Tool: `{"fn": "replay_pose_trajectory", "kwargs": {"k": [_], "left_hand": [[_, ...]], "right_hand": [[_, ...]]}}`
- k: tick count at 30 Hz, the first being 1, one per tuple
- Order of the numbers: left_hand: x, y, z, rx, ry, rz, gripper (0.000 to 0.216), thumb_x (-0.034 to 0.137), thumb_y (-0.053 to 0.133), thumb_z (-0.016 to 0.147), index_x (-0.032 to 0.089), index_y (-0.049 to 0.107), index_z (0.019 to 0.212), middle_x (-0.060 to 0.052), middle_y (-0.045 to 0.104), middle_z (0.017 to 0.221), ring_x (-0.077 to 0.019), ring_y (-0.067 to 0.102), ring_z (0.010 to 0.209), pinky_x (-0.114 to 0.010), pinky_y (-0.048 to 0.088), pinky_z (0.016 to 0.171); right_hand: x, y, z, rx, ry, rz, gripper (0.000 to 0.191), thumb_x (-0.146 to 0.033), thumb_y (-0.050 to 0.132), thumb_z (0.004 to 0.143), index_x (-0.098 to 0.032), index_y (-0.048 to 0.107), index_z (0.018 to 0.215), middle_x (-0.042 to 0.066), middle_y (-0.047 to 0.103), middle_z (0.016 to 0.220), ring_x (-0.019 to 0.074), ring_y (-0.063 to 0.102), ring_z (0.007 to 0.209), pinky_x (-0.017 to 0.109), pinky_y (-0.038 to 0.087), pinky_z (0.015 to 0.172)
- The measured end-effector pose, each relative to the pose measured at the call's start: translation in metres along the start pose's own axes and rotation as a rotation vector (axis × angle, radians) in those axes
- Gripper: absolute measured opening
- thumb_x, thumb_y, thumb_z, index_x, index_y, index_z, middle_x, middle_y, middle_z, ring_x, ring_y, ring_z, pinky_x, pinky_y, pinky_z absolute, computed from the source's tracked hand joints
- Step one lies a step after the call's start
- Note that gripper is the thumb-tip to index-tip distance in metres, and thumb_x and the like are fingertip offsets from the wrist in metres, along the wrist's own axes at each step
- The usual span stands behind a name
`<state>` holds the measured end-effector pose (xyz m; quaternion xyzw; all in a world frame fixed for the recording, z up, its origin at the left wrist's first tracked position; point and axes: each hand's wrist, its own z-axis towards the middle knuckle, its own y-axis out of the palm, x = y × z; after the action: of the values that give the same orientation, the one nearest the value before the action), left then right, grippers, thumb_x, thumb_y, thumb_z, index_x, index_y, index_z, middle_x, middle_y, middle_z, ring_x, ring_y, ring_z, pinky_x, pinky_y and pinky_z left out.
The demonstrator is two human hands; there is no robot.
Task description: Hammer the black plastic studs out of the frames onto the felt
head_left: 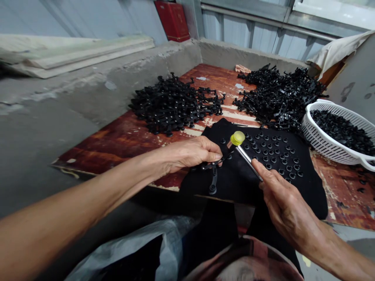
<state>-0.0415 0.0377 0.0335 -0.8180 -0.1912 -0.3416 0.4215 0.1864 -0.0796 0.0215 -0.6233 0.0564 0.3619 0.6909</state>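
Note:
My left hand [205,151] is closed around a black jointed plastic part [213,178], whose one arm hangs down toward the front edge of a black cloth [243,183]. In my right hand [278,191] is a small mallet [245,155] with a yellow-green head and a metal shaft. The mallet's head is right beside my left fingertips, over the part; whether it touches cannot be made out. Many small round black caps [273,151] are spread over the cloth to the right of the mallet head.
A pile of black jointed parts [175,101] lies at the back left of the worn red board [108,144]. Another black heap [281,93] is at the back right. Beside it stands a white basket [331,142] of small black pieces. A concrete ledge [82,101] borders the left.

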Motion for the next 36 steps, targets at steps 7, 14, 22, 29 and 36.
{"fn": "replay_pose_trajectory", "kwargs": {"k": [7,14,22,29,36], "left_hand": [[0.000,0.001,0.001,0.000,0.001,-0.033,0.025,0.040,0.057,0.061,0.017,0.067,0.061,0.002,0.050,0.054,-0.0128,0.040,0.057,-0.026,0.026,0.056],[0.000,0.003,0.001,0.004,-0.008,-0.081,0.022,0.038,0.061,0.061,0.017,0.067,0.059,0.002,0.050,0.052,-0.0127,0.041,0.055,-0.027,0.027,0.054],[-0.002,0.003,0.003,-0.017,-0.007,-0.120,0.021,0.037,0.061,0.062,0.016,0.065,0.058,0.003,0.047,0.049,-0.0116,0.038,0.052,-0.026,0.025,0.052],[-0.004,0.006,0.005,0.015,0.011,-0.050,0.021,0.034,0.059,0.062,0.015,0.067,0.062,0.002,0.051,0.052,-0.0126,0.041,0.053,-0.026,0.026,0.052],[-0.006,0.000,0.001,0.022,0.028,-0.103,0.023,0.037,0.062,0.065,0.016,0.068,0.062,0.003,0.051,0.053,-0.0125,0.041,0.056,-0.027,0.027,0.057]], "right_hand": [[0.004,-0.003,0.004,-0.066,0.025,-0.180,0.071,-0.002,0.034,0.080,-0.009,0.041,0.150,0.015,0.067,0.093,0.0203,0.062,0.055,0.038,0.061,0.058],[0.004,-0.009,0.002,-0.063,-0.064,-0.173,0.068,0.000,0.032,0.082,-0.003,0.041,0.149,0.016,0.066,0.091,0.0203,0.063,0.058,0.037,0.061,0.060],[0.000,-0.007,-0.006,0.086,-0.031,-0.108,0.071,-0.002,0.036,0.088,-0.020,0.028,0.157,0.011,0.066,0.093,0.0183,0.063,0.059,0.029,0.059,0.057],[-0.004,-0.016,-0.002,-0.001,-0.007,-0.065,0.070,-0.003,0.038,0.087,-0.022,0.035,0.154,0.012,0.071,0.099,0.0216,0.069,0.072,0.034,0.061,0.068],[-0.005,-0.017,-0.033,0.271,0.089,0.314,0.059,-0.012,0.048,0.097,-0.042,0.042,0.147,0.001,0.065,0.088,0.0134,0.060,0.061,0.024,0.056,0.055]]}}
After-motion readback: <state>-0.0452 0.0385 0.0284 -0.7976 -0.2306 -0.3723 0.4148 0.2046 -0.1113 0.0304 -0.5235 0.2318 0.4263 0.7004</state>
